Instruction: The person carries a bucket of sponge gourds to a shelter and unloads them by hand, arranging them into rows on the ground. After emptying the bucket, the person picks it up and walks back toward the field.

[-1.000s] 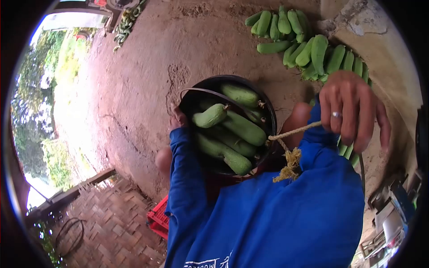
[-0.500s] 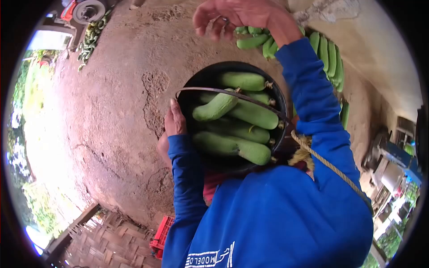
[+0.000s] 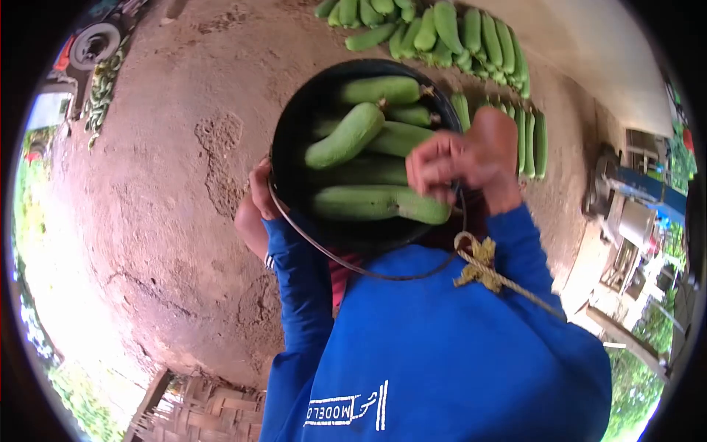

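A black bucket between my arms holds several green gourds. My left hand is wrapped round the bucket's left rim. Over the right side of the bucket is my right hand, its fingers curled and blurred by motion above the gourds' ends; whether it touches one is not clear. The thin metal handle lies down on my side of the bucket, against the blue shirt. A rope with a frayed knot hangs by my right forearm.
Rows of green gourds lie on the floor at the top, with another row at the right. Small dark green vegetables are piled at the upper left. A woven panel stands at the lower left, and clutter at the far right.
My right hand has come down from above the bucket to its right side. The handle has swung from across the bucket toward my body. The view has shifted, showing more gourds on the floor.
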### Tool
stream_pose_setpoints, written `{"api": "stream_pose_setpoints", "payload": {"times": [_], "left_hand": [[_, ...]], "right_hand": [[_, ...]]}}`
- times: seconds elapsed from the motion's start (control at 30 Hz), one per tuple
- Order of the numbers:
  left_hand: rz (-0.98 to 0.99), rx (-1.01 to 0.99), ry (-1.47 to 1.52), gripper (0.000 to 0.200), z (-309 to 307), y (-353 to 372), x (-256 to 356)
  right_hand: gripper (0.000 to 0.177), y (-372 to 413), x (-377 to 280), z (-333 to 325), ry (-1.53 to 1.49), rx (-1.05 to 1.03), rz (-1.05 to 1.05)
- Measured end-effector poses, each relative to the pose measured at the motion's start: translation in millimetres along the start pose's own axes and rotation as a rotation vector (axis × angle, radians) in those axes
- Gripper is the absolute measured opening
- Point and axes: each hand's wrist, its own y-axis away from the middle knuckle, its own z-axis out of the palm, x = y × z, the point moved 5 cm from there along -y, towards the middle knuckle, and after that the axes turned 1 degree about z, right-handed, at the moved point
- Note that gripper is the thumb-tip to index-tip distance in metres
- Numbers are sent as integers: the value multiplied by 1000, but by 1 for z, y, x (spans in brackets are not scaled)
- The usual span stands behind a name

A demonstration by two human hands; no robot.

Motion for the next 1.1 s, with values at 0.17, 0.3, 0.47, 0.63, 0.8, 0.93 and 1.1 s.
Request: {"api": "stream_pose_setpoints", "payload": {"times": [0.17, 0.3, 0.47, 0.63, 0.8, 0.93, 1.1], "left_hand": [[-79, -340, 323, 40, -15, -36, -7], [-123, -236, 217, 44, 6, -15, 2], [-235, -400, 108, 48, -15, -29, -8], [-102, -298, -314, 62, -61, -56, -7], [-126, -243, -345, 64, -43, -39, 7], [-244, -221, -642, 59, -45, -61, 21], [621, -544, -1369, 33, 67, -4, 98]], "right_hand": [[46, -24, -128, -36, 457, 217, -258], [47, -33, -142, -125, 529, 638, -336], [46, -14, -56, -148, 402, 985, -195], [75, -11, 26, -172, 507, 928, -276], [64, 10, -2, -108, 432, 816, -184], [54, -2, 11, -115, 1187, 877, -291], [42, -25, 32, -134, 1958, 1195, -677]]}}
